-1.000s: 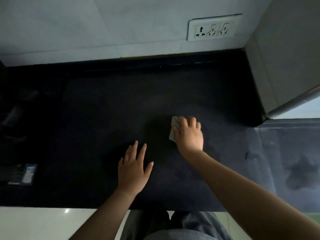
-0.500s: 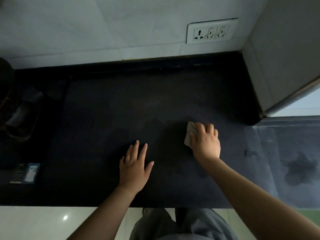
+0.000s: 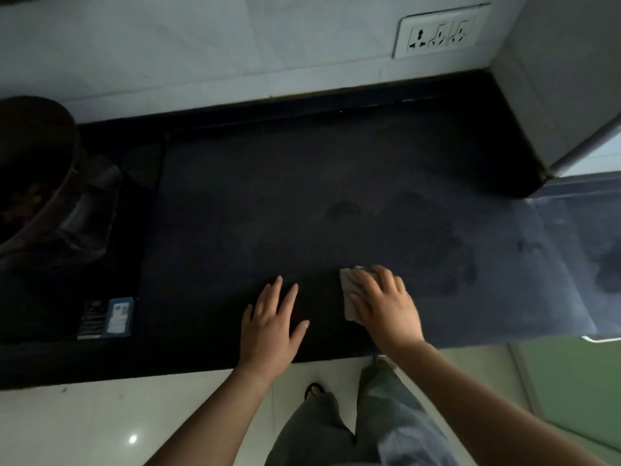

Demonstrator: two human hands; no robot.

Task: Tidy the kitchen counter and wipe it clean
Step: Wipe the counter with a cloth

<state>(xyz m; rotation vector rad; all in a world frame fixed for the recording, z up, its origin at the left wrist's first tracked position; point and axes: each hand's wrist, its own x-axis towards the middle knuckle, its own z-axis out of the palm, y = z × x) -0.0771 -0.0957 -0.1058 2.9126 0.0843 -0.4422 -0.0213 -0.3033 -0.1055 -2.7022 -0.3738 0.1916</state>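
Note:
The dark stone counter (image 3: 302, 183) fills the middle of the view. My right hand (image 3: 386, 304) presses a small grey cloth (image 3: 347, 290) flat on the counter near its front edge; most of the cloth is hidden under the fingers. My left hand (image 3: 268, 324) rests palm down on the counter just left of it, fingers spread, holding nothing. Damp smears (image 3: 430, 230) show on the counter behind and to the right of the cloth.
A dark pan (image 3: 33, 176) sits on a stove at the far left, with a small blue packet (image 3: 107, 317) in front of it. A wall socket (image 3: 440, 31) is at the back. A grey wall corner (image 3: 554, 105) juts in on the right. Pale floor lies below the counter edge.
My right hand has dragged the cloth toward the front edge, first right and then back close to the left hand. The left hand has stayed planted. The view has tilted down.

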